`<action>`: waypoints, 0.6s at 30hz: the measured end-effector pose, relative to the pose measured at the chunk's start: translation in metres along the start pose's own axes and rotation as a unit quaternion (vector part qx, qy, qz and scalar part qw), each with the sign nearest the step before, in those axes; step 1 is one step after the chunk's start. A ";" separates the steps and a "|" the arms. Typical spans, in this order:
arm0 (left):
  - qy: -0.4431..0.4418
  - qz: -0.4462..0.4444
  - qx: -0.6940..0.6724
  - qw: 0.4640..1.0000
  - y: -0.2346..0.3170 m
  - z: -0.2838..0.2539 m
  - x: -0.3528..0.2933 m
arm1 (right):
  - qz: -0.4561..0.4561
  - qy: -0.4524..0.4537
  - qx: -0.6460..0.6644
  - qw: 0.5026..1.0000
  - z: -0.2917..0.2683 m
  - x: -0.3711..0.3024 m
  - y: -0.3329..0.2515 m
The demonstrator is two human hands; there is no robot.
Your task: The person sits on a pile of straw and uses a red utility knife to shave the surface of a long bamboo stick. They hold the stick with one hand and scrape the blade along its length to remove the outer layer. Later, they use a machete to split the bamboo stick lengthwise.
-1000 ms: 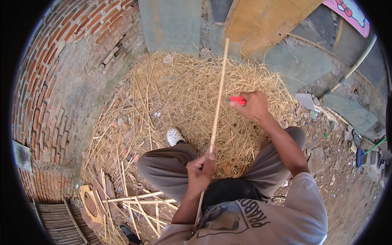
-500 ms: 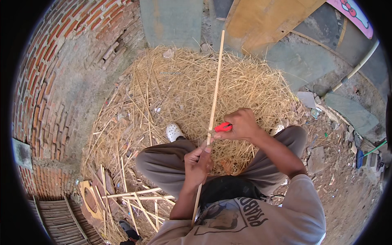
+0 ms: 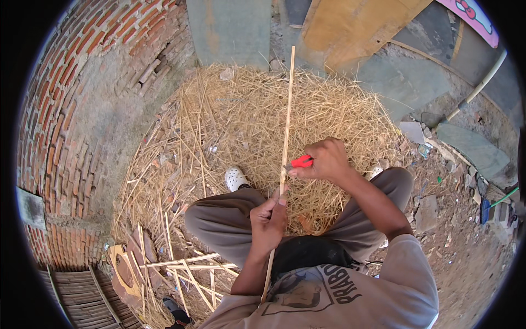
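A long, thin, pale strip that looks like split bamboo (image 3: 288, 104) runs from my lap up over the straw. My left hand (image 3: 268, 220) is closed round its lower part, thumb along the strip, and the tail passes down beside my belly. In my right hand (image 3: 327, 159) is a red-handled utility knife (image 3: 301, 161), gripped in the closed fingers. Its short blade points left and meets the strip a little above my left hand. The exact contact of the edge is too small to tell.
A heap of straw and shavings (image 3: 246, 115) covers the ground before my crossed legs. Several pale strips (image 3: 192, 266) lie crosswise at lower left, beside a board with a round hole (image 3: 125, 268). A brick wall (image 3: 66, 137) rises at left; boards (image 3: 230, 33) lean at the back.
The knife and my right hand have moved slightly up along the strip, away from my left hand. The strip's far end has tilted a little left.
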State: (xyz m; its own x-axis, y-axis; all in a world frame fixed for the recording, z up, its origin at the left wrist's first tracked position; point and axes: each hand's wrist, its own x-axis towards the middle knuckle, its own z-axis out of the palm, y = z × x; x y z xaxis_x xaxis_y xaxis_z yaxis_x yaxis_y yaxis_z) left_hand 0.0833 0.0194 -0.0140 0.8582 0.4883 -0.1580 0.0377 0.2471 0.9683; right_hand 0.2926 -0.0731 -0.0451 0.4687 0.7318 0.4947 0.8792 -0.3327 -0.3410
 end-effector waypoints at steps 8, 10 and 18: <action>0.008 -0.018 0.012 1.000 -0.004 0.005 -0.014 | 0.059 -0.080 -0.036 0.994 -0.016 0.006 0.005; 0.012 0.009 0.040 0.999 -0.004 -0.001 -0.009 | 0.017 -0.050 0.036 0.998 0.001 -0.010 -0.007; 0.032 0.070 0.155 0.985 -0.004 0.003 -0.007 | -0.005 -0.006 0.009 1.000 0.008 -0.005 0.001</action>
State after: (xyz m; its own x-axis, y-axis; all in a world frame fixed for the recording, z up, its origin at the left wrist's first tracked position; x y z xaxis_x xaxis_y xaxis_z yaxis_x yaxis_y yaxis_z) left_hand 0.0791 0.0121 -0.0166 0.8324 0.5538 -0.0208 0.0840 -0.0889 0.9925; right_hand 0.2907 -0.0721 -0.0543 0.4584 0.7423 0.4887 0.8824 -0.3149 -0.3495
